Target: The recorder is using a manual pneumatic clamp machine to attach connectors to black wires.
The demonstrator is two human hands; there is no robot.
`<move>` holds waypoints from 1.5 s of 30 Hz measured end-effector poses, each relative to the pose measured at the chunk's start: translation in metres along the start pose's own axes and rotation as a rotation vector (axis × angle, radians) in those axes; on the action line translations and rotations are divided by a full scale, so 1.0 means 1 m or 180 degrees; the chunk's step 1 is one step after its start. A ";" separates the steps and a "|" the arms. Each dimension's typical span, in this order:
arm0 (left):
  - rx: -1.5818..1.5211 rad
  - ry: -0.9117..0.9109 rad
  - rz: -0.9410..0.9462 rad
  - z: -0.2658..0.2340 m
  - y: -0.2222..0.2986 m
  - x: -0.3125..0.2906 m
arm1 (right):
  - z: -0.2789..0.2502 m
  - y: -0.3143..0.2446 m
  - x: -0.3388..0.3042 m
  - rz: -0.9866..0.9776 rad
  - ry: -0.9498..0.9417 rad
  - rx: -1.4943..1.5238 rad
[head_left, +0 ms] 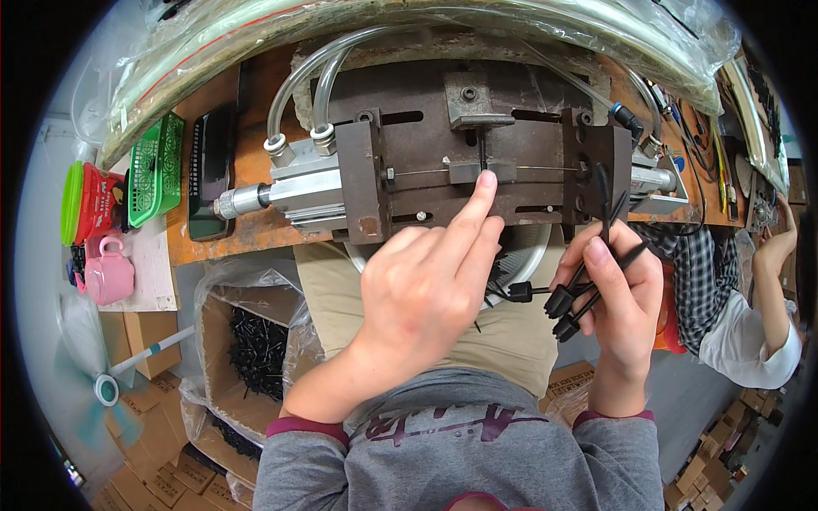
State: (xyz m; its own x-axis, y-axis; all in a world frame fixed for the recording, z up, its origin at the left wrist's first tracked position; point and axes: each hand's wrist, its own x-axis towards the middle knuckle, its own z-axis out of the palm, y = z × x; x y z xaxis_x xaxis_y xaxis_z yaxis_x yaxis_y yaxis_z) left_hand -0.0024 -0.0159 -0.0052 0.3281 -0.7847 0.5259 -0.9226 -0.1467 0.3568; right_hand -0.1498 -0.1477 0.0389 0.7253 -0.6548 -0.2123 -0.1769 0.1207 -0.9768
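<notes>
My left hand (426,277) reaches over the dark metal fixture (417,200), its index finger stretched out. That fingertip rests at the lower end of a thin black rod (483,146) standing in the small centre block (463,173). The other fingers are partly bent, and the thumb is hidden. Beside the fixture's right end, my right hand (615,285) is closed around several black plastic rods with thick ribbed ends (559,301). They fan out above and below its fingers. A thin wire or pin line (417,173) runs across the fixture on both sides of the block.
Silver air cylinders (307,192) with clear hoses (294,85) flank the fixture. Left are a black tray (210,170), green basket (158,170) and pink mug (109,271). A lined carton (256,349) of black parts and a fan (106,390) stand below. Another person (750,324) sits at right.
</notes>
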 end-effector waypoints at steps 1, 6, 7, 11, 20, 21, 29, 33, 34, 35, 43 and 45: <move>0.0035 -0.0037 -0.0012 -0.001 0.000 0.001 | 0.000 0.001 0.000 -0.0004 -0.0007 0.0028; -0.0004 -0.0110 -0.0089 -0.003 0.001 0.003 | -0.002 0.005 0.002 0.0059 -0.0065 0.0067; -0.0157 -0.0074 -0.0102 -0.003 0.001 0.003 | 0.000 0.006 0.002 0.0110 -0.0046 0.0091; -0.1300 -0.0013 -0.0082 -0.012 0.004 -0.001 | 0.008 0.012 0.005 0.0151 0.0040 0.0044; -0.1759 -0.0020 0.0002 -0.030 0.009 -0.004 | 0.014 0.010 0.011 0.0160 -0.0405 0.0155; -0.1528 0.0047 -0.0066 -0.027 0.007 -0.005 | 0.012 0.009 0.012 0.0106 -0.0249 -0.0056; -0.0230 -0.0065 0.0129 -0.002 -0.002 -0.002 | 0.006 0.018 0.008 -0.0003 -0.0272 0.0446; -0.0113 -0.0124 0.0148 -0.003 -0.004 0.004 | 0.005 0.018 0.007 -0.0028 -0.0188 0.0570; -0.0126 -0.0160 0.0116 -0.004 -0.004 0.004 | 0.004 0.019 0.007 -0.0027 -0.0181 0.0608; -0.0139 -0.0195 0.0084 -0.006 -0.003 0.004 | 0.004 0.020 0.007 -0.0044 -0.0169 0.0629; -0.1569 -0.0134 0.0249 -0.030 0.007 -0.002 | 0.011 0.022 0.010 -0.0084 -0.0202 0.1163; -0.1237 -0.0049 0.0521 -0.027 0.005 0.000 | 0.012 0.022 0.012 -0.0052 -0.0552 0.1333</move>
State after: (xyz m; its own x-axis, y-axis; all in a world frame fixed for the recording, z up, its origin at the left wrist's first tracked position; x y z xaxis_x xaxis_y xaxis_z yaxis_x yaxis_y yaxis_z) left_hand -0.0012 0.0000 0.0172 0.1779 -0.7882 0.5892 -0.8162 0.2163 0.5358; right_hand -0.1375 -0.1442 0.0142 0.8328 -0.5289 -0.1634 0.0942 0.4262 -0.8997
